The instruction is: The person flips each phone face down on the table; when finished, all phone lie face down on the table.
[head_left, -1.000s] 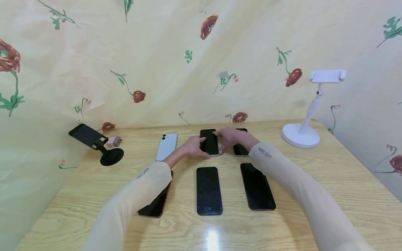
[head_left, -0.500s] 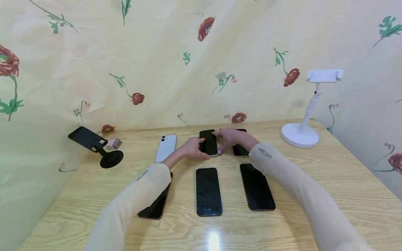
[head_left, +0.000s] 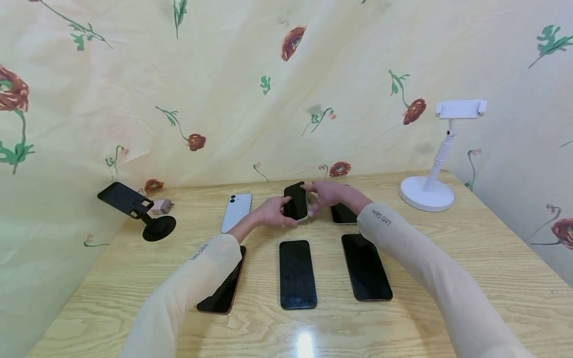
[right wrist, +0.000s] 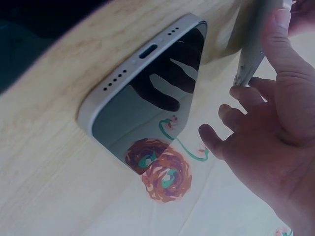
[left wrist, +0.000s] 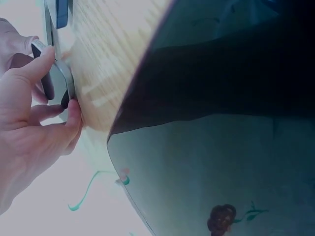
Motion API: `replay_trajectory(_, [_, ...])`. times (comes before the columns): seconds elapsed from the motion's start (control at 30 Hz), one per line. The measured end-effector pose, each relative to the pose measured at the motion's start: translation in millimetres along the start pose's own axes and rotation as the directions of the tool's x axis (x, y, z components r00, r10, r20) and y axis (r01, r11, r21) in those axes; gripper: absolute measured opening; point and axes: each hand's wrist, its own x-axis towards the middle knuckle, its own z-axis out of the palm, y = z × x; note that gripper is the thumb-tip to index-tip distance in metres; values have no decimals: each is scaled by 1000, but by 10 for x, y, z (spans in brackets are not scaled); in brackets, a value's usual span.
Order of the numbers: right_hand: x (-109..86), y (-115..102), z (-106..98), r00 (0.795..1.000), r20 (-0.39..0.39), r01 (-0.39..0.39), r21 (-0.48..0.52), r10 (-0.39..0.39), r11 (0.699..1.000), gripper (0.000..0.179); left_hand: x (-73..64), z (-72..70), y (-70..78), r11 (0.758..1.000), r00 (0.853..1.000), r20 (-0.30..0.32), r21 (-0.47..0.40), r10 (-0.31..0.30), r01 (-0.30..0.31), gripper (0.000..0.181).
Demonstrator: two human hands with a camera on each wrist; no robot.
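Note:
Both hands hold a black-screened smartphone with a light frame [head_left: 296, 201], the middle one of the back row. It tilts slightly, its right side raised. My left hand [head_left: 272, 211] pinches its left side, with the thumb over the screen and fingers at the edge. In the left wrist view, the left hand [left wrist: 37, 108] has fingertips at the phone's rim [left wrist: 70, 86]. My right hand [head_left: 329, 194] grips the right edge. In the right wrist view, the right hand's [right wrist: 275, 103] thumb and a finger touch the phone's edge [right wrist: 251, 56]; other fingers hang free.
Other phones lie around: white-backed [head_left: 237, 211] left, black-screened [head_left: 343, 214] right, and a front row of left [head_left: 226, 288], middle [head_left: 297, 273] and right [head_left: 367, 268] phones. A black stand [head_left: 158, 227] and charger plug [head_left: 162, 206] stand left; a white stand [head_left: 427, 193] stands right.
Between my hands the middle back phone has tilted and its right side has risen from the table. Both hands keep their places at its edges; the other phones lie as before.

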Motion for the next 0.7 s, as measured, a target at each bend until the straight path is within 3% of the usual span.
replay_trajectory(0.7, [4,-138,-102,996,-40,77,63,-74,995,100,-53,-50,-23,987,1000,4,-159,14,-13,89])
